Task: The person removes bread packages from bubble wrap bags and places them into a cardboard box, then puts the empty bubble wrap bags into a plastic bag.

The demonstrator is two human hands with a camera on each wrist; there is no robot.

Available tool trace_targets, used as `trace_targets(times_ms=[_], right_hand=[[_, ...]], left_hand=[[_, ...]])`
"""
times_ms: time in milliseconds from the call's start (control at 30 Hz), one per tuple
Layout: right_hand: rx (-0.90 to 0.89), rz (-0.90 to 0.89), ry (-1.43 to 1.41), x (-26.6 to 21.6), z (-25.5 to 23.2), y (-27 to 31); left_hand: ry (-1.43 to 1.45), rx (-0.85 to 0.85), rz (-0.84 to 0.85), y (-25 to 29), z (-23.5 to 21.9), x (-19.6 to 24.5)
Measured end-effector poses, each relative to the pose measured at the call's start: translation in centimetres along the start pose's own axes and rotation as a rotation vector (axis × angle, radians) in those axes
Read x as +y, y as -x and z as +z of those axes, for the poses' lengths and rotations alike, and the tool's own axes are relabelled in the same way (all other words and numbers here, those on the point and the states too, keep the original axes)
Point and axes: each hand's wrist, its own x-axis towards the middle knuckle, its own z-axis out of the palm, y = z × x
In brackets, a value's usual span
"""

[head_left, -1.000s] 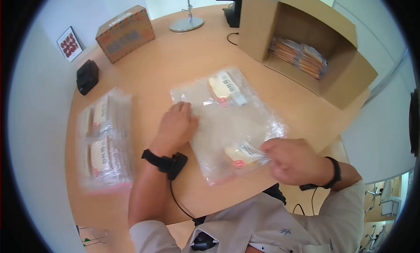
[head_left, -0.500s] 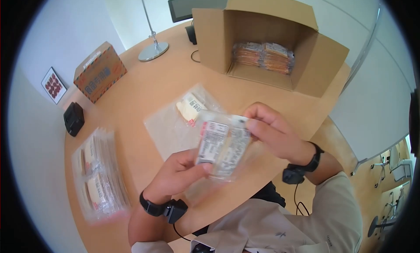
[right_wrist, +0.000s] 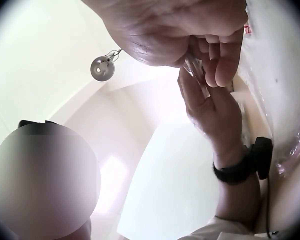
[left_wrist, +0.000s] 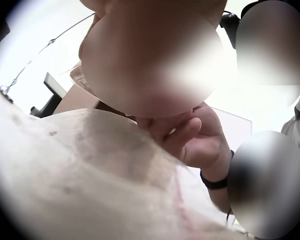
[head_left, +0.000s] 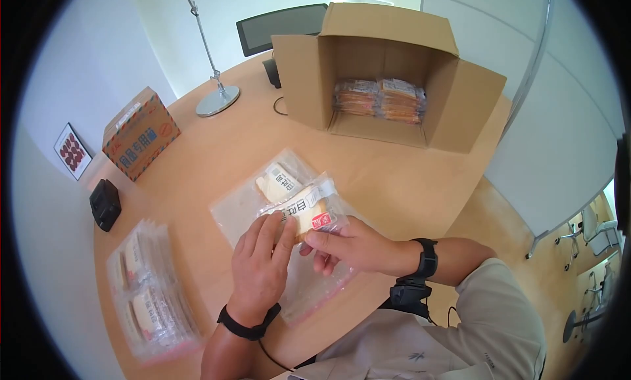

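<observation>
In the head view, the right hand (head_left: pixel 351 245) pinches the lower right edge of a clear packet (head_left: pixel 305 210) holding pale, bread-like food, thumb on top. The left hand (head_left: pixel 259 265) lies with extended fingers against the packet's left end. Both hands are over a flat clear bag (head_left: pixel 309 288) with a pink edge strip; a similar packet (head_left: pixel 277 184) lies at its upper part. The right wrist view shows the left hand (right_wrist: pixel 215 115) close beside the curled fingers of the right hand (right_wrist: pixel 190 30). The left wrist view is partly blurred, showing the right hand (left_wrist: pixel 202 145).
Filled clear bags (head_left: pixel 151 301) are stacked at the left. An open carton (head_left: pixel 388 140) at the back holds stacked orange packets (head_left: pixel 381 104). A closed printed box (head_left: pixel 141 134), black device (head_left: pixel 105 204), lamp base (head_left: pixel 218 101) and monitor (head_left: pixel 279 28) stand along the far side.
The right hand has lifted the packet off the bag; it was then turned, label side to pale side. The left hand moved from the bag to the packet, and its grip has loosened into extended fingers.
</observation>
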Motion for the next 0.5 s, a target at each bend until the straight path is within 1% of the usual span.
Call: trace_targets(times_ms=[67,133,167,233,267,333,367,400,433,467,500], right_hand=[[0.033,-0.010,0.030,0.1,-0.4,-0.4],[0.175,-0.016,-0.083,-0.5,-1.6,-0.5],[0.208,-0.115,-0.121,-1.1,-2.9,-0.5],[0.304,-0.283,-0.173,-2.8,-7.2,-1.0],[0.369,-0.353,-0.187,-3.8,-9.8,-1.5],[0.585,-0.490,-0.072,-6.6,-13.5,-2.2],[0.629,-0.523,-0.018,-7.8,-15.6,-3.0],[0.672,-0.556,0.034,-8.8,-17.7,-4.1],[0.728,-0.558,0.011,-9.5,-19.4,-5.5],[0.783,-0.563,-0.013,-10.0,-21.0,-7.0],[0.779,-0.573,-0.012,-10.5,-22.3,-8.3]], left_hand=[[-0.016,-0.014,0.017,0.0,0.0,-0.1],[0.054,0.046,-0.004,-0.5,-0.2,0.1],[0.055,0.048,-0.004,-0.5,-0.5,-0.1],[0.149,0.082,-0.142,-0.5,-1.2,-0.9],[0.148,0.087,-0.147,-0.3,-1.2,-1.4],[0.200,0.038,-0.195,0.5,-1.1,-2.1],[0.197,0.045,-0.195,0.7,-0.9,-2.2],[0.203,0.008,-0.203,0.9,-0.6,-2.3],[0.209,-0.030,-0.209,1.0,-0.3,-2.4],[0.204,-0.023,-0.205,1.1,-0.1,-2.5],[0.209,-0.043,-0.207,1.1,0.2,-2.6]])
